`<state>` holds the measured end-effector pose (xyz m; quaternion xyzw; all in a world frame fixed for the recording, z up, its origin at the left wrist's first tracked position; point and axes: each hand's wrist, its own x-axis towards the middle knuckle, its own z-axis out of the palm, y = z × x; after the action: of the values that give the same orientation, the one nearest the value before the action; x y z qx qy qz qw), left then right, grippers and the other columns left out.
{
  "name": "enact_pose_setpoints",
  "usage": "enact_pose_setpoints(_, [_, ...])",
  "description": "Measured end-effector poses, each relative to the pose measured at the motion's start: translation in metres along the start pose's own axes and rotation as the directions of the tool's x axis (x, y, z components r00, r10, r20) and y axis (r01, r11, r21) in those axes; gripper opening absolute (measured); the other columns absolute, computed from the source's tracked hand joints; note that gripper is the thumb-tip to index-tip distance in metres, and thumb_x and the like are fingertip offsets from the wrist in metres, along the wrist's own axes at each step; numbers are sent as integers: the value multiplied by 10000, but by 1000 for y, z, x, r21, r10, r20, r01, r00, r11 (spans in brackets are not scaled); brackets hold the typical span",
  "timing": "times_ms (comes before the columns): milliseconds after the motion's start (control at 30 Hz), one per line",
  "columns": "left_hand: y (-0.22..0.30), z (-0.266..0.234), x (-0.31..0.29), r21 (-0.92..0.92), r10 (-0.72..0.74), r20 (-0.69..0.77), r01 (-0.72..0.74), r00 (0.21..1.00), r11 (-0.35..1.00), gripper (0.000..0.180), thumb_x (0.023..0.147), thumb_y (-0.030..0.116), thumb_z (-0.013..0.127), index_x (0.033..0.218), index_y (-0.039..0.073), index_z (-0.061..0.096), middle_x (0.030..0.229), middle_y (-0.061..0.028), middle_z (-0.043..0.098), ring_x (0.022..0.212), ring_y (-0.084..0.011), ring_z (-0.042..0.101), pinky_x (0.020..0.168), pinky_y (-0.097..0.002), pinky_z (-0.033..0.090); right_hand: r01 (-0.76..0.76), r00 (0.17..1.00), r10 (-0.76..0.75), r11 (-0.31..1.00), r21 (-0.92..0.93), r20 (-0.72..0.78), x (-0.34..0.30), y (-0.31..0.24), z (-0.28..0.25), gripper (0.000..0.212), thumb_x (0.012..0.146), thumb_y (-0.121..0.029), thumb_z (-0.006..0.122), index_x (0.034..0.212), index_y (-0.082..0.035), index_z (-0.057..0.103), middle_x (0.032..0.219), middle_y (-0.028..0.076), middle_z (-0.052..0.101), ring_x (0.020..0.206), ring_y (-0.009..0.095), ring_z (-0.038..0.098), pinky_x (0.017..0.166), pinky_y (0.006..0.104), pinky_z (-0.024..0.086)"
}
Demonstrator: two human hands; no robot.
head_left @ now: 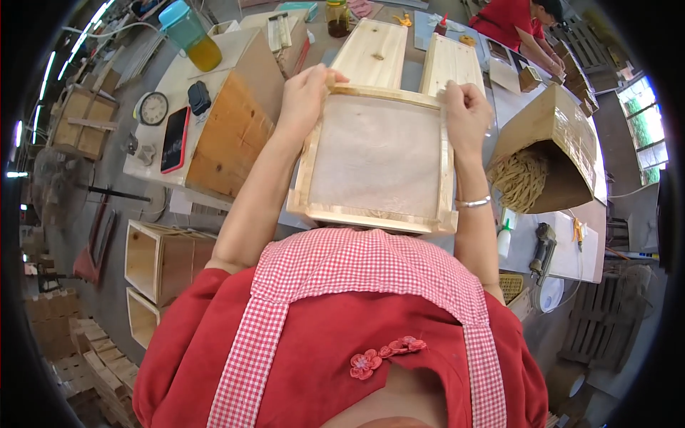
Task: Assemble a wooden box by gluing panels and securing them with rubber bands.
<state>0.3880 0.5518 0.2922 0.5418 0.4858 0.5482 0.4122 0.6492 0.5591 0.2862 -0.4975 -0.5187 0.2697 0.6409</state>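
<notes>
In front of my chest is a squarish light wooden frame [373,213] with a pale, cloudy panel [378,157] set in it. Its near corners have small jutting wooden ends. My left hand [307,100] is closed on the far left corner, fingertips over the far rail. At the far right corner, my right hand [467,118] has its fingers curled against the frame's edge; a silver bangle is on that wrist. Just beyond the frame lie two pale wooden pieces, a left one [369,53] and a right one [454,63], side by side with a gap between.
To the right stands an open cardboard box [581,143] spilling shredded packing [521,178], with a glue bottle [504,241] and a power tool [543,250] nearer. Leftward, a table holds a phone [175,140], a clock [153,108] and a drink bottle [191,36]. A co-worker [510,28] is at far right.
</notes>
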Motion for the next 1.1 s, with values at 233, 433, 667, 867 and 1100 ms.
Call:
enact_pose_setpoints(233, [5, 2, -1, -20, -29, 11, 29, 1000, 999, 444, 1039, 298, 426, 926, -18, 716, 921, -73, 707, 872, -133, 627, 839, -303, 475, 22, 1000, -23, 999, -25, -14, -7, -1, -3, 307, 930, -199, 670, 721, 16, 603, 621, -47, 511, 595, 26, 424, 521, 233, 352])
enact_pose_setpoints(433, [31, 11, 4, 80, 12, -41, -9, 999, 997, 427, 1033, 297, 438, 933, 0, 728, 953, -71, 720, 885, -145, 627, 840, -302, 472, 61, 994, -68, 995, -82, -83, 8, -26, -7, 317, 921, -203, 656, 712, 30, 606, 594, -29, 527, 588, 55, 446, 527, 267, 380])
enact_pose_setpoints(667, [5, -5, 19, 379, 117, 31, -120, 993, 918, 461, 1061, 279, 388, 987, -37, 716, 1038, -97, 728, 979, -170, 634, 937, -297, 445, 27, 991, -17, 997, 76, -134, 13, 11, 19, 307, 875, -234, 654, 723, 30, 614, 586, 123, 616, 551, 183, 567, 568, 365, 473])
enact_pose_setpoints(867, [6, -4, 19, 298, -6, 36, -5, 999, 955, 475, 1070, 284, 370, 1085, -79, 676, 1094, -130, 715, 1035, -190, 631, 980, -300, 432, 66, 980, -59, 997, 29, -192, 10, 60, -19, 239, 879, -210, 658, 819, 21, 669, 711, 138, 678, 640, 265, 643, 631, 379, 513])
enact_pose_setpoints(1100, [22, 11, 7, 128, -148, -2, 147, 989, 981, 518, 1078, 285, 317, 1420, -92, 415, 1414, -255, 517, 1315, -313, 514, 1140, -380, 357, -415, 897, 160, 627, -659, -412, -32, 313, -236, 238, 849, -194, 615, 879, 23, 708, 874, 250, 699, 863, 399, 679, 818, 473, 530])
